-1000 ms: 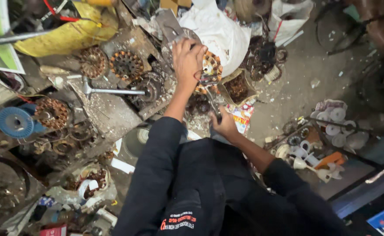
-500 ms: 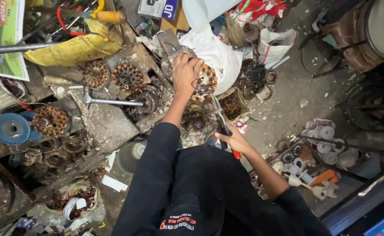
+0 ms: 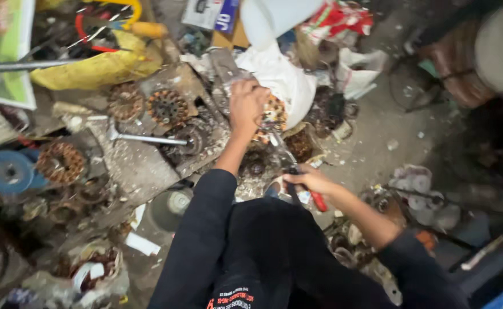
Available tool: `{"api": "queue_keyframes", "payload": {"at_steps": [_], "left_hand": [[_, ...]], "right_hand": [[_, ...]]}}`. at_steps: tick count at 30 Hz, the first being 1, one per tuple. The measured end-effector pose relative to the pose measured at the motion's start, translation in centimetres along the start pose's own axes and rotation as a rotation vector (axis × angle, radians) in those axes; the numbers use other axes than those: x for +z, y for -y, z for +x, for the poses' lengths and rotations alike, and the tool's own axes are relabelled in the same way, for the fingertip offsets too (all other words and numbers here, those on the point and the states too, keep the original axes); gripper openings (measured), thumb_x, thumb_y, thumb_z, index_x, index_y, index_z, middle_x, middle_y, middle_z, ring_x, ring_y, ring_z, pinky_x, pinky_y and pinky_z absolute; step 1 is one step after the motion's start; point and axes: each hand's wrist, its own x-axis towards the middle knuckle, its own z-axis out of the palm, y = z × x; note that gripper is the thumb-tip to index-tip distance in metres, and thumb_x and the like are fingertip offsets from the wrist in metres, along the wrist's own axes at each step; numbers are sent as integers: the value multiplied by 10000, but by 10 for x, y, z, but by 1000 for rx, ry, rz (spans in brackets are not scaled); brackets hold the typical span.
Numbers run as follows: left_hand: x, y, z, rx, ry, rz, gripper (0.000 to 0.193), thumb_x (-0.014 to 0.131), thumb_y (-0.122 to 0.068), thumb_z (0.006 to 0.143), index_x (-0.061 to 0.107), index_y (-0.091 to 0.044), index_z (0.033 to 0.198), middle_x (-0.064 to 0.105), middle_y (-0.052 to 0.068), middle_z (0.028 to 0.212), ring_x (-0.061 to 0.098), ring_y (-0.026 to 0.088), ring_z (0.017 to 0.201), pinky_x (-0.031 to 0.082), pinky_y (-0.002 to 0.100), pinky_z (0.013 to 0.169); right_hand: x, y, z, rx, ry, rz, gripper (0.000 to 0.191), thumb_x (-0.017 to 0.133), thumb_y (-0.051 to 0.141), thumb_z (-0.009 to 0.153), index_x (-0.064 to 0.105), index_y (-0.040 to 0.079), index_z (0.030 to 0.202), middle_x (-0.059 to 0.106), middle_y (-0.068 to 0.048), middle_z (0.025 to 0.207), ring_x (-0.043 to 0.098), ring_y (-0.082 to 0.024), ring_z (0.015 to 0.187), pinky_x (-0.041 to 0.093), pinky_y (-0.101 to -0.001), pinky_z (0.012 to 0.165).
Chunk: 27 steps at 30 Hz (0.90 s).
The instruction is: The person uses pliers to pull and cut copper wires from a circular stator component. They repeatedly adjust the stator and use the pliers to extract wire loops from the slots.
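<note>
1. Since half a second ago, little has shifted: the left hand stays pressed on the copper-wound stator, and the right hand still grips the pliers at much the same slant.
2. Pliers: long axis runs diagonally, nose pointing up and to the left into the stator, red and dark handles trailing down and right into the right hand.
3. Right-hand fingers: curled tight around both handles, squeezed close together.
4. Left-hand fingers: bent down over the stator's top edge, clamped on it; how far they spread underneath cannot be told.
5. Stator: lies on the floor just in front of the person's knees, touching a white sack behind it.
6. Nearby to the left: a second stator with orange windings, a steel rod on a littered slab, and a blue disc well apart at the far left.
</note>
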Motion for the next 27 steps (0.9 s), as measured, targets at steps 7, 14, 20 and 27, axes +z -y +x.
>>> {"api": "queue_keyframes", "payload": {"at_steps": [7,14,20,27], "left_hand": [[4,1,-5,-103,111,-48,219,690,-291,932,800,-104,897,672,93,1057,562,324,1142,359,519,1101],[5,13,-5,-26,-4,51,243,606,-288,975,808,-154,981,618,196,1221,510,387,1235,291,531,1173],[5,6,-7,-118,27,-51,211,709,-291,934,793,-98,916,669,93,1098,557,349,1196,353,518,1141],[-2,0,-3,-79,16,-12,190,722,-269,913,799,-97,885,675,98,1037,563,345,1133,384,518,1085]], "right_hand": [[-2,-9,5,88,-30,41,269,736,235,891,597,82,1064,701,-68,796,669,-194,689,563,-355,643],[39,-40,43,-371,-477,-577,609,734,420,940,545,-11,1325,733,-144,945,717,-221,869,536,-376,800],[-11,-15,4,-39,-25,-353,594,785,448,845,643,68,1279,747,-73,1056,682,-170,993,501,-334,909],[-10,-24,30,-351,92,-167,544,789,255,847,614,47,1318,685,-32,1100,621,-151,1049,499,-328,940]]}}
